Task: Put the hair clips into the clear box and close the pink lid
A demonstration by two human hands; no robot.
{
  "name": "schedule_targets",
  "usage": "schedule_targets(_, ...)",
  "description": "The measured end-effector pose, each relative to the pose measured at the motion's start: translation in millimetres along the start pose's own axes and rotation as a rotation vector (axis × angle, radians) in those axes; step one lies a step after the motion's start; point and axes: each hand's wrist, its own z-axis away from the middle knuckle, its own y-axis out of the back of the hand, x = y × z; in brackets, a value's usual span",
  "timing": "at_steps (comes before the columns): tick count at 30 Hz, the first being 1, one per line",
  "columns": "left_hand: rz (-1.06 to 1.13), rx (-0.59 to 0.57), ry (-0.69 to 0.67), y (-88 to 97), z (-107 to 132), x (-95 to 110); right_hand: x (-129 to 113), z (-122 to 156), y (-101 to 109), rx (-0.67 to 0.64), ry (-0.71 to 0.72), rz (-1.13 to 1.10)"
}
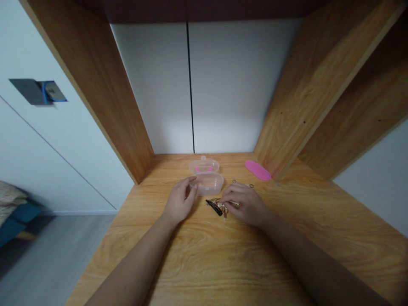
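Note:
A clear plastic box (211,190) stands on the wooden surface, its hinged lid (215,165) laid back behind it with a pink mark inside. My left hand (180,199) grips the box's left end between thumb and fingers. In front of the box lies a small pile of hair accessories, with a black hair clip (214,207) at its left. My right hand (244,204) is at the right of this pile, fingers closed in a pinch on a thin gold-coloured hair clip (235,203). Part of the pile is hidden behind those fingers.
A pink oval piece (257,170) lies at the back right near the wooden side panel (287,106). Small dark rings (251,185) show just beyond my right hand. Wooden panel (108,93) and white wall (229,85) enclose the surface at left and back.

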Motion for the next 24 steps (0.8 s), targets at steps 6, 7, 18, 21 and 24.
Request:
schedule_targets(6, 0.003, 0.001, -0.007, -1.0, 0, -1, -6, 0, -6, -0.137, 0.041, -0.066)
schedule_targets(7, 0.003, 0.001, -0.005, -1.3, 0, -1, -6, 0, -7, -0.15, 0.038, -0.07)
schedule_targets(18, -0.002, 0.001, 0.002, -2.4, 0, -2, -13, -3, -10, -0.116, -0.146, 0.033)
schedule_targets(21, -0.003, -0.004, 0.007, -1.8, 1, -1, -12, -3, -13, -0.142, -0.182, 0.063)
schedule_targets(24, 0.002, -0.006, 0.005, -1.2, 1, -1, -12, -2, -15, -0.173, -0.172, 0.048)
